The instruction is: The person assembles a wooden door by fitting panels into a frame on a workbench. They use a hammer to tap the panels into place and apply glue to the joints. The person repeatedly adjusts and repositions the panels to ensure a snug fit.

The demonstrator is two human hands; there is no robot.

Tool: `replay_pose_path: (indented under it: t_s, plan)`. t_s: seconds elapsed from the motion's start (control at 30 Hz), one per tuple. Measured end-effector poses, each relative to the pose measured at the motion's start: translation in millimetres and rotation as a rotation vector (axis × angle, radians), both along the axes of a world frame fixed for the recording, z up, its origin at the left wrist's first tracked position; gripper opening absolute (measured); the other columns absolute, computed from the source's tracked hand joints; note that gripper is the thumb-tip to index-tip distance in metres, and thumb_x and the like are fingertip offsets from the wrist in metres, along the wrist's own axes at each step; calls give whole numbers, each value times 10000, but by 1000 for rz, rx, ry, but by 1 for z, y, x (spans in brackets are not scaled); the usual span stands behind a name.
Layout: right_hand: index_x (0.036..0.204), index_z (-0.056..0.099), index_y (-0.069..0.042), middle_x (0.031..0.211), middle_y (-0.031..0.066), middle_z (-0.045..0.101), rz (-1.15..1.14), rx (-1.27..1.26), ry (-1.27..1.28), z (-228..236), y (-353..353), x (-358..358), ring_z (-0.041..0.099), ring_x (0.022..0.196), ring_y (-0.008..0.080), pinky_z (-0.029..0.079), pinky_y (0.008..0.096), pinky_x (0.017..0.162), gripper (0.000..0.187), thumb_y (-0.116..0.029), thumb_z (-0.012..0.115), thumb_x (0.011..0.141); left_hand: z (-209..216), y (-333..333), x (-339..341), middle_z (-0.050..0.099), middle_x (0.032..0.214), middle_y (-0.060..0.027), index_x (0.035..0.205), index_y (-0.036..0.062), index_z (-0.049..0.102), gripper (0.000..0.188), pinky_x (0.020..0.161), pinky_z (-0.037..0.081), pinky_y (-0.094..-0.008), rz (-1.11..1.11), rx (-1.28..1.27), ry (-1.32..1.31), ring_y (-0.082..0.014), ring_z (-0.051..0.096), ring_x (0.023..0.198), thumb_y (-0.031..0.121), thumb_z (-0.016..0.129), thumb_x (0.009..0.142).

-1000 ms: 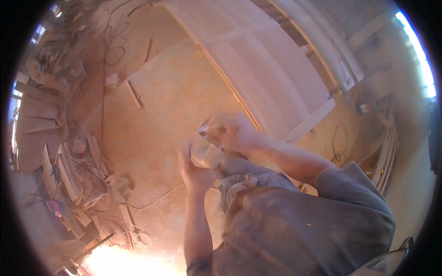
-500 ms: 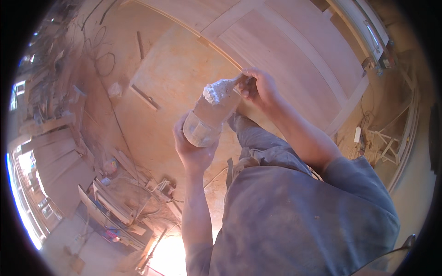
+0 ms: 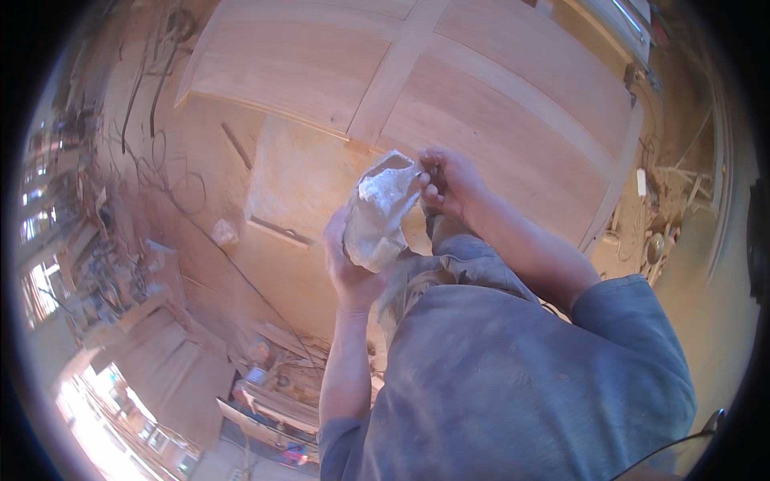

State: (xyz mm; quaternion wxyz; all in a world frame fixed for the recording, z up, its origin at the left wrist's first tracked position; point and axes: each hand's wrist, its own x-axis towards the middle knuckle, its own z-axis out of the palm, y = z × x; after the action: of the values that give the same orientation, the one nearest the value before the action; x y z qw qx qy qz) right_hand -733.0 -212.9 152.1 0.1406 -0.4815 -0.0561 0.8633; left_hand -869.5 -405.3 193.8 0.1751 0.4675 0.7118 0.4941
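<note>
A crumpled white plastic bag (image 3: 378, 210) sits just above centre, its open mouth pointing to one o'clock. A smaller whitish bag (image 3: 224, 232) lies on the floor at nine o'clock from it, well apart. No labels, signs or screens can be made out.

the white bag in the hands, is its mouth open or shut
Open: the white bag shows a gaping top edge, left hand cupping it, right hand at the mouth.
</note>
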Motion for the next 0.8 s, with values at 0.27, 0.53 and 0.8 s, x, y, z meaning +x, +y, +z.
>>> replay_pose_path:
  t_s: [0.27,0.53,0.8]
  plan:
    - [834,549,-115,612,35,560,-387,-98,60,-4,31,-60,491,446,125,395,234,369,168,-235,611,933,1,73,-109,555,1369,-148,1385,8,461,866,1067,467,-397,-295,-14,-51,-282,570,1258,13,908,643]
    - [748,512,-133,598,16,540,-679,-20,90,-10,44,-125,474,445,117,341,236,355,241,-256,616,928,-4,171,-229,598,1334,-158,1361,27,488,809,1026,507,-390,-700,70,-3,-299,614,1222,43,911,671]
    - [737,513,-114,570,14,510,-986,90,242,31,11,-177,490,443,145,293,289,364,280,-290,588,942,6,205,-273,597,1314,-125,1346,48,492,813,1035,498,-370,-902,116,-54,-253,609,1205,50,923,656]
